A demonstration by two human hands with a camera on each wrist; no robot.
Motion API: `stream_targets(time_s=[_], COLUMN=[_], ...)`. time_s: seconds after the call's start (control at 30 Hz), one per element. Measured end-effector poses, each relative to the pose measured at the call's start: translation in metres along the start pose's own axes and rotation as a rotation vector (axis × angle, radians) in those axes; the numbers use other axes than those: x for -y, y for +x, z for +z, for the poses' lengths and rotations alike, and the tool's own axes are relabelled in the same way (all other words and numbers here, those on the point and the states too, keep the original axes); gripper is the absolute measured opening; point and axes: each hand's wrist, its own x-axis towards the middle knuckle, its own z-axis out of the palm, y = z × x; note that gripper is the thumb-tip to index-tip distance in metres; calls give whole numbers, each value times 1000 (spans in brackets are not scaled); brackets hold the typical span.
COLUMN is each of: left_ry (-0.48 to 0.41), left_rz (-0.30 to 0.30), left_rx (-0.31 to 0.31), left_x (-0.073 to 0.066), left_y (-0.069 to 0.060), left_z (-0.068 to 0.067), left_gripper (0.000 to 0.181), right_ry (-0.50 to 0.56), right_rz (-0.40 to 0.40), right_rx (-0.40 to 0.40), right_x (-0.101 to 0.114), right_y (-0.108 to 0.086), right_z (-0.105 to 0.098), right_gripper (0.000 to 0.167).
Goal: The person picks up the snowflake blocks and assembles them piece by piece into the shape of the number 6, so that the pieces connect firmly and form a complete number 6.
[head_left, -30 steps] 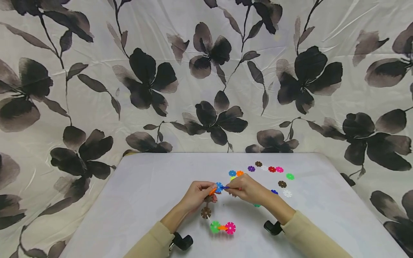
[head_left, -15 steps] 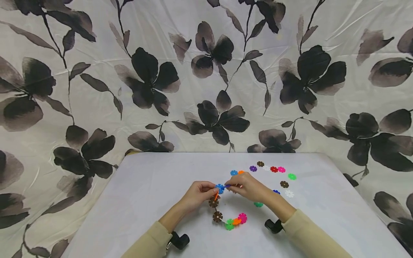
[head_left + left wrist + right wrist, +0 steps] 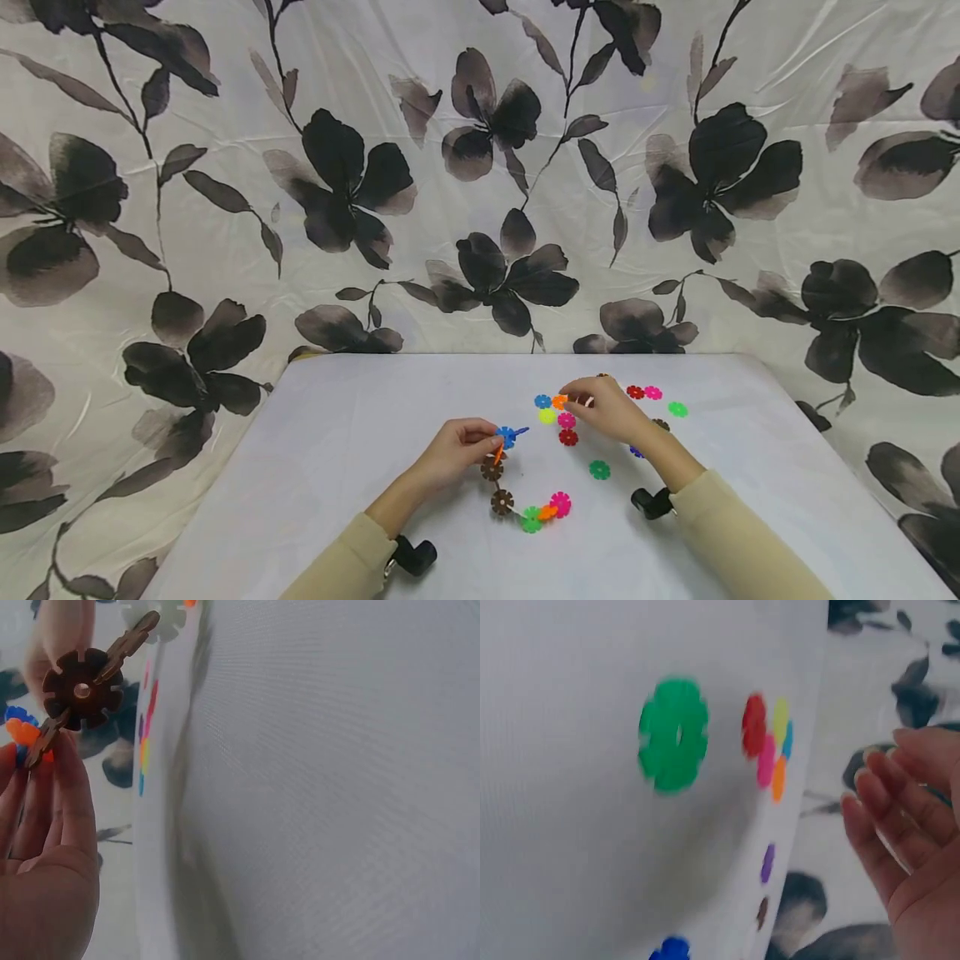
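The left hand pinches the upper part of a chain of notched discs between thumb and fingertips, at a blue disc and an orange disc (a violet-blue disc, seen nearly edge-on, juts from the blue one); below the fingers the chain curves through brown discs and a green disc to a bright pink disc; whether that end touches the white table is hard to tell. The right hand has its fingers loosely bent, grasping nothing; it is near a loose orange disc, which lies beside others in yellow, blue and pink; a loose green disc lies nearer the person, apart from the chain.
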Motion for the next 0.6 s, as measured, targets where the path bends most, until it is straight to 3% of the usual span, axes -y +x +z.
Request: stream_targets(time_s=[0.13, 0.27, 0.6], left_ry=[5, 32, 66], left_rz=[-1, -16, -24], left_rx=[2, -5, -20], left_x=[0, 1, -1], left_y=[1, 0, 2], left_z=[-1, -1, 0], left_gripper=[23, 24, 24], right_ry=[-35, -29, -55], right_rz=[166, 304, 434], right_rx=[-45, -32, -13], right_x=[-28, -51, -65], right_y=[4, 7, 20], right_z=[-5, -3, 4], right_gripper=[27, 32, 41])
